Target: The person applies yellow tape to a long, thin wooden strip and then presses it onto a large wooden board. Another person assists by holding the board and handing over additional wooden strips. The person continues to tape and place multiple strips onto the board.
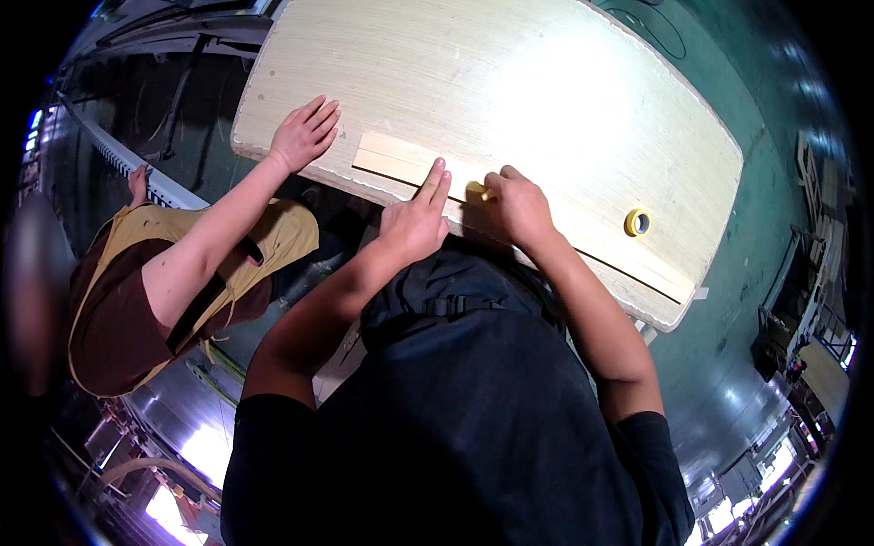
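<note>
A long, narrow pale wooden strip (pixel 396 156) lies along the near edge of the table. My left hand (pixel 414 220) rests at it, two fingers stretched out over the wood and the others partly curled. Just to the right, my right hand (pixel 521 209) is closed, its fingertips pinched around a small yellow object (pixel 486 193) beside the strip. What kind of object it is cannot be made out, since the fingers cover most of it. My right forearm passes over part of the strip, hiding it.
A yellow tape roll (pixel 637 222) lies on the pale wooden table (pixel 401 64), toward its right side. Another person's hand (pixel 306 135) rests flat at the table's left edge; that person (pixel 182 282) stands at my left. Stacked boards (pixel 810 196) are at the far right.
</note>
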`<state>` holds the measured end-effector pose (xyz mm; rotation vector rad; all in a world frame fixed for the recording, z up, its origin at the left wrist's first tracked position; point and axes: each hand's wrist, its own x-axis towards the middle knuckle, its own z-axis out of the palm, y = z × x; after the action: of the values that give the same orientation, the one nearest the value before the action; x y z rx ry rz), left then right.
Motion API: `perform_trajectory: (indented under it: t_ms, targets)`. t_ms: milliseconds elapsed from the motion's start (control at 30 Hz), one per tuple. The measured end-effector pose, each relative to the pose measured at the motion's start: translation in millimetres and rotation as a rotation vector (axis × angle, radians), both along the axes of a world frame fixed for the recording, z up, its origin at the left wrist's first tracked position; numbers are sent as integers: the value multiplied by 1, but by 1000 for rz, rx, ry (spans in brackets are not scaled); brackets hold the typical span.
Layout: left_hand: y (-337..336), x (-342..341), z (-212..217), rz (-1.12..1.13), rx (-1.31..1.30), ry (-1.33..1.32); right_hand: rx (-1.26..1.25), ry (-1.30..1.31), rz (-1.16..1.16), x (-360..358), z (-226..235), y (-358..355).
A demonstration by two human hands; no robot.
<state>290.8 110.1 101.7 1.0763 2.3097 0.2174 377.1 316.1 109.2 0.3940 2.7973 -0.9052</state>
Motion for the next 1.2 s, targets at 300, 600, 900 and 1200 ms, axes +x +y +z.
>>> perform_trajectory:
  t_ms: [300, 600, 900, 1200]
  targets:
    - [1, -4, 0, -7, -25, -33, 33, -4, -131, 59, 30, 40]
    - [4, -2, -2, -12, -45, -27, -267, 227, -258, 59, 32, 38]
    - [39, 11, 25, -118, -38, -39, -466, 412, -597, 18, -51, -18]
    - [46, 25, 4, -259, -120, -49, -919, 447, -932, 40, -56, -11]
